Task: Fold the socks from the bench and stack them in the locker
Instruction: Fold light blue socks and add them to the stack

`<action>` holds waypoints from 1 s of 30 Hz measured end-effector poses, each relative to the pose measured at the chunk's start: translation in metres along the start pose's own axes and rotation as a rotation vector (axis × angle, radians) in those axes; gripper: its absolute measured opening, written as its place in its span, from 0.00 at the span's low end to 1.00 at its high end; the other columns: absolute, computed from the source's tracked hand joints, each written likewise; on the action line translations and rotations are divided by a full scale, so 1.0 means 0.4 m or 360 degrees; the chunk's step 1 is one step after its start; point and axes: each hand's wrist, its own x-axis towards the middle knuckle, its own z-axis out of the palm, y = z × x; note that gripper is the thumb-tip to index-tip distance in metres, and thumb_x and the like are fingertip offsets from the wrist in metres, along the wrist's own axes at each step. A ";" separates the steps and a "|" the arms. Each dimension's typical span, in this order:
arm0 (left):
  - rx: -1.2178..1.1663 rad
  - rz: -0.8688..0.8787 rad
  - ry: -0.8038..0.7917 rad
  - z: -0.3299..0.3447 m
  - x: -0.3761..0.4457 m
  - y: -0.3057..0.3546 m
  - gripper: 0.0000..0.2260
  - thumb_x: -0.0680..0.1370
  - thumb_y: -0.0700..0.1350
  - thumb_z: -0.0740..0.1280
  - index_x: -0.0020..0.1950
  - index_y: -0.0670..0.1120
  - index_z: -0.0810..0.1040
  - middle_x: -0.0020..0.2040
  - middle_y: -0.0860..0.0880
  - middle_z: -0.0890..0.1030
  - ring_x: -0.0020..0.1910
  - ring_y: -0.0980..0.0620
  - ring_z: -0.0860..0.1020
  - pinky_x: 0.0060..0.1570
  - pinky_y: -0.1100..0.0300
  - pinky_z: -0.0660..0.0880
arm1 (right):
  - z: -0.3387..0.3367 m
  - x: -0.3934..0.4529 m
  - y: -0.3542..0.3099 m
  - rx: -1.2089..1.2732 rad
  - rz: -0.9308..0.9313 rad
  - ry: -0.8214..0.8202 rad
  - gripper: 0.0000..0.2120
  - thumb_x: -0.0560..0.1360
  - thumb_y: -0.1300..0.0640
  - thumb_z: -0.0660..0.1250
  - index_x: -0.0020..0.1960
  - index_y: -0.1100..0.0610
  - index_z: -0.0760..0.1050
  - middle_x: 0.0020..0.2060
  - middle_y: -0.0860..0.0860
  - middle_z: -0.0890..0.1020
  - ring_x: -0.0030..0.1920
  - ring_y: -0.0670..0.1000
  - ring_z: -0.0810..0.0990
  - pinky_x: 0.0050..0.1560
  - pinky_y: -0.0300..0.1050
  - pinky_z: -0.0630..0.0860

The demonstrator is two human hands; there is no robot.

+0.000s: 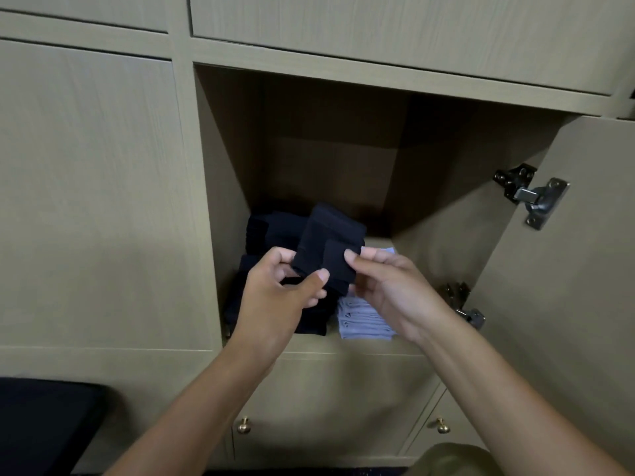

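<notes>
1. One open locker point(446, 173) holds dark socks point(271, 231) at its left wall and pale socks point(360, 321) near its front edge.
2. Both hands, left point(275, 297) and right point(388, 286), pinch a folded sock point(326, 242) above the dark pile.

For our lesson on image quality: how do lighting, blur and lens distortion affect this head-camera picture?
Head view: the locker interior falls into deep shadow, so the dark socks held by both hands lose detail against the dark stack; straight cabinet edges bow from the wide-angle lens; the hinge is slightly soft; no glare.
</notes>
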 end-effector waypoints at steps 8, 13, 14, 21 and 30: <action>0.0439 0.0175 -0.0045 -0.040 -0.026 -0.023 0.04 0.79 0.45 0.71 0.47 0.50 0.76 0.42 0.50 0.85 0.40 0.53 0.85 0.50 0.43 0.80 | -0.072 0.202 -0.134 -0.0123 -0.0045 0.0399 0.12 0.79 0.60 0.71 0.61 0.62 0.77 0.41 0.53 0.79 0.40 0.50 0.77 0.32 0.38 0.78; 0.0808 0.0308 -0.0083 -0.092 -0.059 -0.071 0.04 0.78 0.49 0.71 0.48 0.55 0.77 0.41 0.57 0.82 0.41 0.55 0.82 0.44 0.53 0.79 | -0.123 0.357 -0.144 -0.0418 0.0070 0.0590 0.07 0.77 0.57 0.73 0.51 0.58 0.77 0.51 0.55 0.82 0.47 0.53 0.79 0.33 0.42 0.76; 0.0898 0.0341 -0.0077 -0.104 -0.064 -0.080 0.04 0.78 0.50 0.70 0.48 0.56 0.76 0.42 0.59 0.82 0.41 0.57 0.81 0.43 0.58 0.78 | -0.129 0.384 -0.141 -0.0463 0.0098 0.0608 0.08 0.77 0.58 0.73 0.54 0.58 0.76 0.54 0.56 0.83 0.46 0.53 0.80 0.31 0.42 0.75; 0.1380 0.0346 -0.0074 -0.178 -0.104 -0.139 0.03 0.77 0.54 0.69 0.48 0.59 0.75 0.44 0.65 0.80 0.45 0.63 0.80 0.42 0.57 0.79 | -0.138 0.499 -0.097 -0.0720 0.0431 0.0620 0.07 0.81 0.63 0.65 0.57 0.57 0.71 0.53 0.53 0.77 0.46 0.50 0.76 0.33 0.43 0.70; 0.1469 0.0251 -0.0080 -0.214 -0.097 -0.151 0.03 0.77 0.55 0.69 0.46 0.60 0.75 0.51 0.71 0.78 0.48 0.66 0.79 0.42 0.59 0.78 | -0.162 0.603 -0.038 -0.0845 0.0612 0.0547 0.11 0.82 0.60 0.65 0.43 0.56 0.68 0.42 0.51 0.75 0.37 0.47 0.73 0.29 0.38 0.74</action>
